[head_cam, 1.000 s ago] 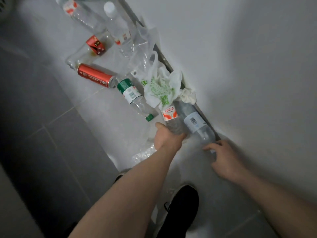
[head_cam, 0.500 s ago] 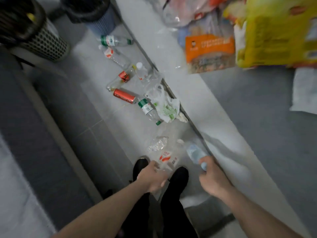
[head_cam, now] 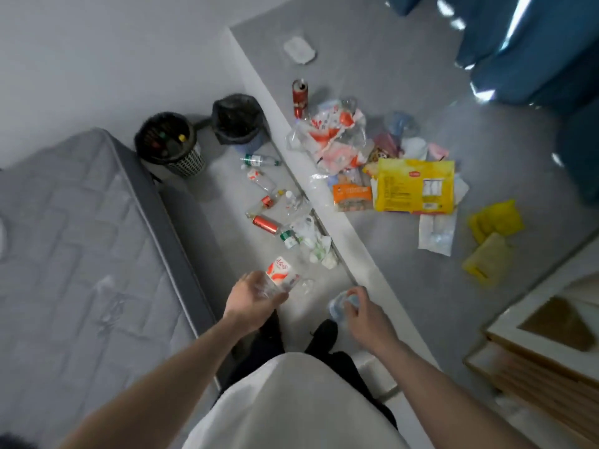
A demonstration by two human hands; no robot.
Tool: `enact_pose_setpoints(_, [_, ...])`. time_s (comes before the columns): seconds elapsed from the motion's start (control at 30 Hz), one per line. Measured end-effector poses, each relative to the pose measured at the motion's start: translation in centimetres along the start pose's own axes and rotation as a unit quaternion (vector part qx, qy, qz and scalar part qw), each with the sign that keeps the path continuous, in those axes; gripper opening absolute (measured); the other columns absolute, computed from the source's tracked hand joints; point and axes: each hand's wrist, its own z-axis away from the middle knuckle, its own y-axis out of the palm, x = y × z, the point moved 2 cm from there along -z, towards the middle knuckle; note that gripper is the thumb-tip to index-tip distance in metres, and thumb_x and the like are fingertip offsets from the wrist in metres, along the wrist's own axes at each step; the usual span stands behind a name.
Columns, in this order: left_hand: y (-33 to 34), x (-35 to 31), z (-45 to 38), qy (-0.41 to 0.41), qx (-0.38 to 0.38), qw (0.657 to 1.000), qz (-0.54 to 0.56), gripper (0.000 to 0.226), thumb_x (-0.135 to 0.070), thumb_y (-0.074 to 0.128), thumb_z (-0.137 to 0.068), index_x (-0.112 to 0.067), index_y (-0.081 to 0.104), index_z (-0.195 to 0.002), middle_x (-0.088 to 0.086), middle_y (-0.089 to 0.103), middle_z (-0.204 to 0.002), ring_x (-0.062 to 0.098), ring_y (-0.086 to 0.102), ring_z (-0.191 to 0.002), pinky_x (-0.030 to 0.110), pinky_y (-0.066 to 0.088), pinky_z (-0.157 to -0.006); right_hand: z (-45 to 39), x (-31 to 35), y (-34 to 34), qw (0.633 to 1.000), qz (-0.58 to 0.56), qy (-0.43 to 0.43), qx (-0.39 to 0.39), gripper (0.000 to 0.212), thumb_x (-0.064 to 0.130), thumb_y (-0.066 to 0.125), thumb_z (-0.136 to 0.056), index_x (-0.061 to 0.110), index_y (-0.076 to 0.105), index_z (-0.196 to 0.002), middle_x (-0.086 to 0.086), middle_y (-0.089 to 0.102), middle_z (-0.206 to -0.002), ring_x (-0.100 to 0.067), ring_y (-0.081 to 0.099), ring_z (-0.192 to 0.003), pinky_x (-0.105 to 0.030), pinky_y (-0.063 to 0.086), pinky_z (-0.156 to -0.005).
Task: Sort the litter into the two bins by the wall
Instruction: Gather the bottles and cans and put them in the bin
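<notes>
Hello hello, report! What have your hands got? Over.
Left hand holds red-labelled bottle. Right hand holds clear bottle. Two bins ahead by wall. Bottles, red can litter floor between.

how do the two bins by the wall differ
The left bin has a pale perforated wall; the right bin shows a bluish wall under its bag. The left bin holds small coloured items, while the right bin looks dark inside and its contents cannot be made out. The left bin stands beside the mattress, the right bin against the ledge. Both have black liners.
</notes>
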Motion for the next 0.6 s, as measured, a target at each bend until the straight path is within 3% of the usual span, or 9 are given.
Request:
enact_pose_setpoints(0.1, [-3.2, -1.3, 2.1, 0.007, -0.009, 0.992, 0.125, 0.054, -0.041, 0.085, -0.071, -0.039, 0.059, -0.118, -0.018, 0.071, -0.102, -0.001, 0.069, -0.088, 0.030, 0.055, -0.086, 1.1, 3.3, -2.4, 0.998, 0.015, -0.052, -0.042, 0.022, 0.037, 0.041, -0.103, 0.030, 0.044, -0.124, -0.011, 0.066, -0.111, -0.033, 0.061, -0.092, -0.034, 0.039, -0.068])
enact_pose_setpoints(0.23, [-7.5, -1.7, 3.5, 0.035, -0.039, 0.985, 0.167, 0.048, -0.014, 0.084, -0.079, -0.024, 0.056, -0.116, -0.011, 0.068, -0.101, -0.006, 0.066, -0.082, 0.018, 0.051, -0.076, 1.5, 7.6, -4.2, 0.992, 0.039, -0.092, -0.079, 0.018, 0.041, 0.042, -0.102, 0.032, 0.043, -0.117, -0.016, 0.067, -0.097, -0.038, 0.062, -0.087, -0.039, 0.045, -0.066])
enact_pose_setpoints(0.37, [-12.2, -0.5, 3.2, 0.039, -0.083, 0.985, 0.146, 0.058, -0.027, 0.088, -0.071, -0.025, 0.048, -0.113, -0.010, 0.066, -0.105, 0.009, 0.066, -0.094, 0.033, 0.055, -0.084, 1.0, 11.6, -4.4, 0.987, 0.052, -0.101, -0.113, 0.023, 0.046, 0.042, -0.101, 0.031, 0.044, -0.119, -0.016, 0.068, -0.101, -0.039, 0.063, -0.091, -0.038, 0.044, -0.068])
enact_pose_setpoints(0.47, [-15.5, 0.6, 2.7, 0.057, -0.097, 0.984, 0.138, 0.065, -0.028, 0.087, -0.066, -0.030, 0.041, -0.112, -0.008, 0.066, -0.103, 0.012, 0.067, -0.092, 0.038, 0.056, -0.082, 0.8, 14.6, -3.7, 0.986, 0.040, -0.103, -0.126, 0.026, 0.051, 0.044, -0.098, 0.035, 0.044, -0.118, -0.013, 0.068, -0.097, -0.037, 0.064, -0.088, -0.038, 0.051, -0.071])
enact_pose_setpoints(0.6, [-18.8, 0.8, 2.2, 0.108, -0.063, 0.977, 0.170, 0.071, -0.017, 0.090, -0.071, -0.031, 0.042, -0.121, -0.004, 0.068, -0.104, -0.001, 0.069, -0.087, 0.020, 0.054, -0.074, 0.4, 18.3, -2.7, 0.984, 0.035, -0.117, -0.128, 0.028, 0.057, 0.044, -0.095, 0.038, 0.045, -0.116, -0.005, 0.068, -0.092, -0.030, 0.064, -0.086, -0.036, 0.049, -0.070])
